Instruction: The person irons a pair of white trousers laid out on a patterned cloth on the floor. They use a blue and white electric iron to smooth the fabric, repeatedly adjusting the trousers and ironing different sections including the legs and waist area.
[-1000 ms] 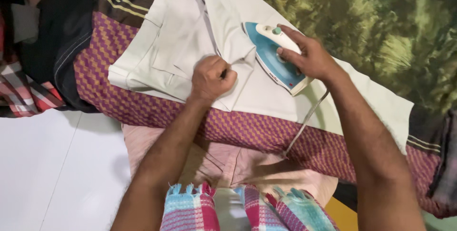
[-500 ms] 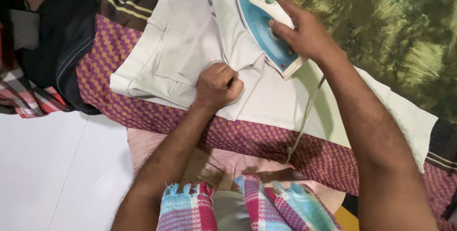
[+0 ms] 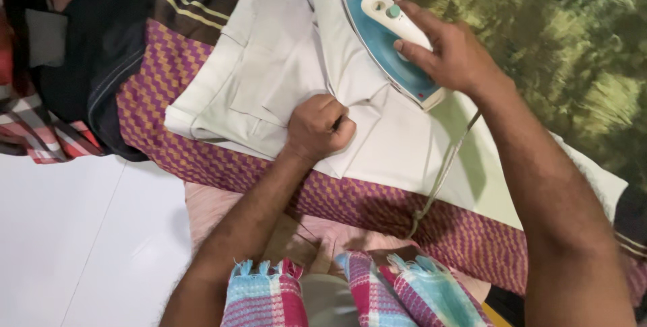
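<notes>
**Ironing in hand on a cloth-covered floor**

Surface: white tiled floor, overlaid with a purple-and-orange checked cloth. Nearest the camera, a fringed checked wrap in pink and blue. Beyond it, the left hand is closed in a fist, pressing down on cream trousers spread over the cloth. Further out, the right hand grips the handle of a blue-and-white iron resting on the trousers; its cord trails back towards the camera. Dark garments lie heaped at far left.
</notes>
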